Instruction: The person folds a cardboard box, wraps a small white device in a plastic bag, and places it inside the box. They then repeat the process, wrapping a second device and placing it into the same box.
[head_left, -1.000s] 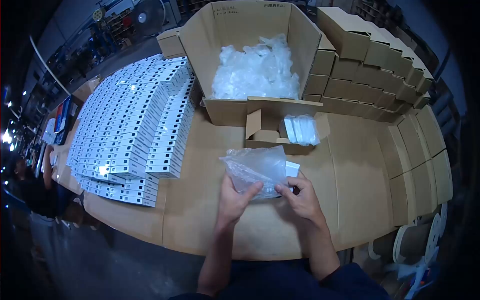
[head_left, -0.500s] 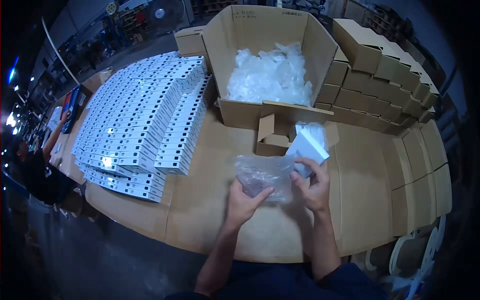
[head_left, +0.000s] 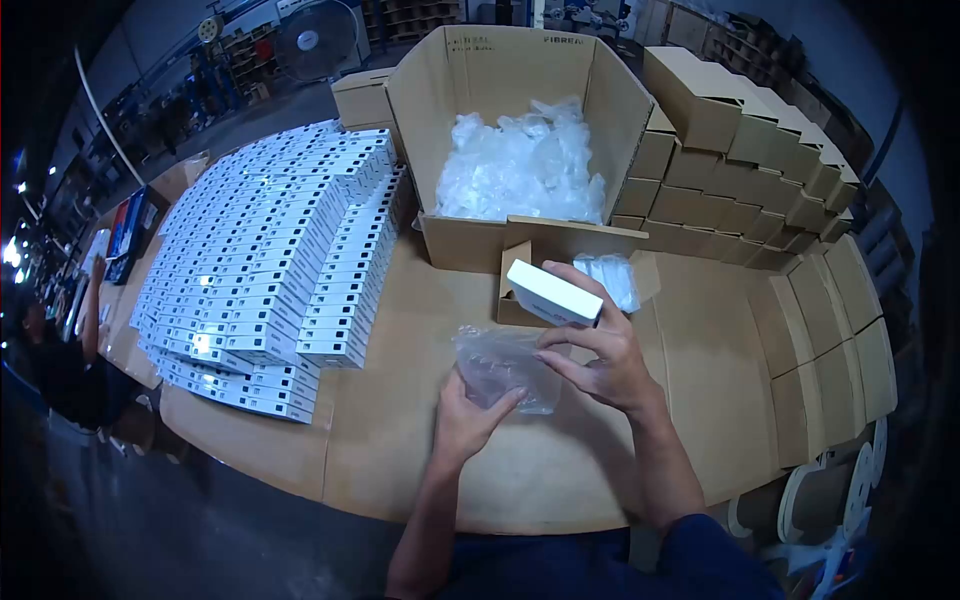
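My left hand (head_left: 464, 424) pinches a clear plastic bag (head_left: 500, 368) between thumb and fingers, low over the cardboard-covered table. In my right hand (head_left: 612, 358) is a slim white box (head_left: 552, 293), tilted, gripped at its right end just above the bag. The right thumb and a fingertip come right to the bag's upper right edge. Behind the white box stands an open brown carton (head_left: 512, 270), partly hidden by it. A plastic-wrapped white item (head_left: 612, 279) sticks out of this carton's right side.
Stacked white boxes (head_left: 265, 235) fill the left of the table (head_left: 400, 450). A big open carton (head_left: 615, 110) of plastic bags (head_left: 520, 165) stands behind. Brown cartons (head_left: 730, 185) are piled at the back right, with more (head_left: 825, 350) along the right edge. A person (head_left: 65, 360) works at far left.
My right hand has lifted the white box up and left, away from the wrapped item and over the bag. The left hand still holds the bag, and the view has shifted slightly.
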